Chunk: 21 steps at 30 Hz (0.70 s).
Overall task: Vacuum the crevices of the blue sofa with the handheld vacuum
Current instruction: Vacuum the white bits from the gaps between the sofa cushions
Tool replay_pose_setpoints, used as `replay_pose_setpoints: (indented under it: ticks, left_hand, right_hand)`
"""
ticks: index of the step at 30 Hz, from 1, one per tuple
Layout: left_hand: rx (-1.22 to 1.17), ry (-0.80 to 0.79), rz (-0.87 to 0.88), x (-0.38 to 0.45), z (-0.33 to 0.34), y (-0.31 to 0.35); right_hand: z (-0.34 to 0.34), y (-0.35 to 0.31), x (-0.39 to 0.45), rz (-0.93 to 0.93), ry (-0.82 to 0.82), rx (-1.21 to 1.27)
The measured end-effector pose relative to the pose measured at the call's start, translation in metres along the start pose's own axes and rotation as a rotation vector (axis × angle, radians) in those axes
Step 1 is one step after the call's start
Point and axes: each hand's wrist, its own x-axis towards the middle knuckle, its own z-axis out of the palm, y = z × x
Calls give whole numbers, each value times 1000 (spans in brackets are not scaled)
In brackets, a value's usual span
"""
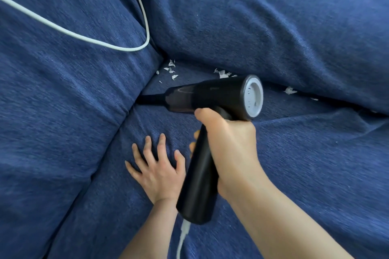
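Note:
A black handheld vacuum [210, 96] with a pale grey rear cap points left, its narrow nozzle [151, 99] pushed into the crevice between the left cushion and the seat of the blue sofa [294, 164]. My right hand [229, 145] grips the vacuum's handle. My left hand [157, 168] lies flat with spread fingers on the seat cushion, just left of the handle. White paper scraps [171, 68] lie in the corner where the cushions meet, and more scraps [223, 73] sit along the back crevice behind the vacuum.
A white cable [84, 37] loops across the left cushion [63, 90] and up between the cushions. Another white cord [183, 235] hangs from the bottom of the vacuum's handle. The back cushion [273, 27] fills the upper right.

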Motion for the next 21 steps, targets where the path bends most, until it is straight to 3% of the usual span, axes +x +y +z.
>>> replay_pose_setpoints:
  ticks: [8,13,21]
  left_hand:
    - [18,23,12,-2,2,-2]
    - [-5,19,19,1,3,-3]
    - [-19,31,19,-1,3,-2]
  right_hand:
    - [2,-8,1,-38,39,-81]
    - [-17,-35,8,-209,158,5]
    - [-7,-28,21,-162,150,-33]
